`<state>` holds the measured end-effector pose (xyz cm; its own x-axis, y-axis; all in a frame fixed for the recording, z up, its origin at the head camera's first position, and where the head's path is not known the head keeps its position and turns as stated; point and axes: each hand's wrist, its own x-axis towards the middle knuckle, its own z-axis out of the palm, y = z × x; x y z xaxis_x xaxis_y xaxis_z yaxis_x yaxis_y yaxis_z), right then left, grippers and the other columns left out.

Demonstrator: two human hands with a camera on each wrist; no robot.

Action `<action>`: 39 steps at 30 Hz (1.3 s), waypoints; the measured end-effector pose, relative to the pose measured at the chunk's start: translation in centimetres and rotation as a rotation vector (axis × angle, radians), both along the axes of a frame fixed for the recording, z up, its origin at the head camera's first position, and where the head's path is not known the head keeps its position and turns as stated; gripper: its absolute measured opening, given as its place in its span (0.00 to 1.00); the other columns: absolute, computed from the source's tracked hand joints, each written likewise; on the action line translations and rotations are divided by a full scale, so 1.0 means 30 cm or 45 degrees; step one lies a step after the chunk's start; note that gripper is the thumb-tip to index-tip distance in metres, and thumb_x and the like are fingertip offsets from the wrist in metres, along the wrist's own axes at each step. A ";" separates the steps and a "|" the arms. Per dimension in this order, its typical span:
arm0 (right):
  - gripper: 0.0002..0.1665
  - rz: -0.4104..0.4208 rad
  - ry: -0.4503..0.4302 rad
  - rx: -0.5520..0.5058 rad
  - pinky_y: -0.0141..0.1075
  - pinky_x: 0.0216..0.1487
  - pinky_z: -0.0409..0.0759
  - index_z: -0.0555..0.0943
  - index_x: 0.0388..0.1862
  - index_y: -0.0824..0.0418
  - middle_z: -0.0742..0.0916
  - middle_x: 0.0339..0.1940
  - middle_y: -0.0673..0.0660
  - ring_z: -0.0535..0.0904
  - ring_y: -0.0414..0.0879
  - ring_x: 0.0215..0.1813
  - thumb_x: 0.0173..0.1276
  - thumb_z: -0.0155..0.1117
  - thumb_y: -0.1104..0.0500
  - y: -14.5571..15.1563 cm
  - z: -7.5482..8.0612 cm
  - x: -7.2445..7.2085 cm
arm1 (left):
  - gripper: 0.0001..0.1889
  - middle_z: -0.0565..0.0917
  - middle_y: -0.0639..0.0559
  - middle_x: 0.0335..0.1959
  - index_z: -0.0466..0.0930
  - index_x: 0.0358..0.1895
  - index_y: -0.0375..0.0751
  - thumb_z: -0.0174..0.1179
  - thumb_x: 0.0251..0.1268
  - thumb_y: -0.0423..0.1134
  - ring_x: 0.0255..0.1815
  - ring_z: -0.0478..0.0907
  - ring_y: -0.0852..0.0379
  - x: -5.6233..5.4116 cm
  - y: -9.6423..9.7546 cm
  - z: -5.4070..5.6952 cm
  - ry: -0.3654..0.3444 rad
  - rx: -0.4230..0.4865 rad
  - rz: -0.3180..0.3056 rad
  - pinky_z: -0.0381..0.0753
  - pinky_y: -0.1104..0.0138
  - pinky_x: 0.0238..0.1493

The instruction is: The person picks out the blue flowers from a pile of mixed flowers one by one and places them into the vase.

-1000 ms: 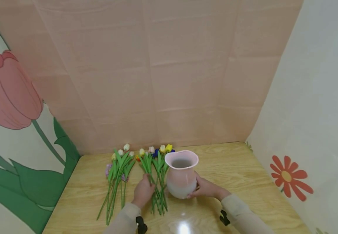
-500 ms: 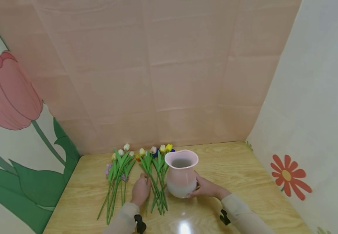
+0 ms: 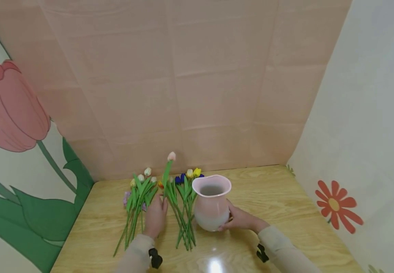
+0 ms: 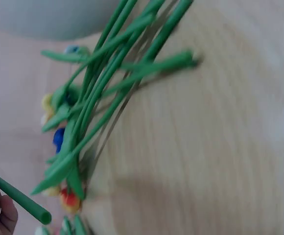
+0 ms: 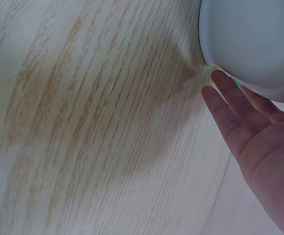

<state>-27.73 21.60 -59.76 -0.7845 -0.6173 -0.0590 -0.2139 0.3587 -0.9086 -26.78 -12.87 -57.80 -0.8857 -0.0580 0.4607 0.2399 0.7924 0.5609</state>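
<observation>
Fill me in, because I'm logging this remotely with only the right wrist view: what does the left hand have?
Observer: The left hand holds a single pale pink tulip by its stem, bloom up, as the head view shows.
Operator: I get just the pale, rounded lower part of the vase. Which way does its mouth face?
Observer: Upward; the head view looks down into the vase.
Operator: Are there more flowers around it?
Observer: Yes, two bunches lie on the table to the person's left of the vase: a farther bunch and a nearer bunch right beside it.
</observation>
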 end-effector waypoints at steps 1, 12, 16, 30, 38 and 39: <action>0.64 -0.003 -0.005 0.003 0.39 0.52 0.77 0.43 0.77 0.49 0.72 0.66 0.58 0.75 0.50 0.59 0.54 0.77 0.55 0.000 0.000 -0.001 | 0.15 0.66 0.60 0.13 0.71 0.56 0.37 0.53 0.73 0.41 0.09 0.58 0.67 -0.002 -0.015 0.009 0.043 -0.016 0.002 0.58 0.73 0.11; 0.63 0.016 0.011 -0.004 0.40 0.53 0.76 0.43 0.78 0.50 0.71 0.66 0.60 0.75 0.50 0.59 0.54 0.77 0.55 0.003 0.001 -0.001 | 0.22 0.69 0.54 0.09 0.69 0.63 0.38 0.58 0.68 0.37 0.06 0.57 0.64 -0.031 -0.199 0.069 0.194 -0.246 0.201 0.65 0.65 0.12; 0.63 0.014 0.013 -0.007 0.39 0.53 0.76 0.44 0.77 0.50 0.71 0.66 0.59 0.74 0.50 0.60 0.54 0.77 0.55 0.002 0.001 -0.003 | 0.23 0.76 0.46 0.18 0.70 0.64 0.39 0.59 0.67 0.36 0.07 0.58 0.62 -0.029 -0.265 0.059 0.177 -0.268 0.251 0.60 0.68 0.09; 0.64 0.024 0.006 -0.012 0.39 0.54 0.76 0.42 0.78 0.50 0.71 0.66 0.59 0.74 0.51 0.60 0.54 0.77 0.54 0.003 0.005 0.003 | 0.24 0.69 0.51 0.09 0.73 0.63 0.39 0.61 0.63 0.35 0.09 0.60 0.58 0.006 -0.369 0.006 -0.012 -0.336 0.321 0.58 0.65 0.11; 0.64 0.023 0.010 -0.028 0.41 0.53 0.76 0.43 0.78 0.50 0.72 0.65 0.59 0.75 0.52 0.59 0.54 0.77 0.55 0.003 -0.001 0.002 | 0.19 0.85 0.39 0.26 0.78 0.55 0.36 0.60 0.58 0.31 0.19 0.79 0.48 -0.001 -0.388 -0.028 -0.266 -0.356 0.270 0.72 0.57 0.16; 0.64 0.025 0.012 -0.033 0.41 0.53 0.76 0.43 0.78 0.50 0.73 0.65 0.60 0.75 0.52 0.58 0.54 0.77 0.56 0.002 -0.001 0.002 | 0.17 0.85 0.39 0.27 0.79 0.52 0.35 0.60 0.57 0.31 0.20 0.80 0.48 -0.002 -0.390 -0.033 -0.281 -0.353 0.261 0.73 0.56 0.16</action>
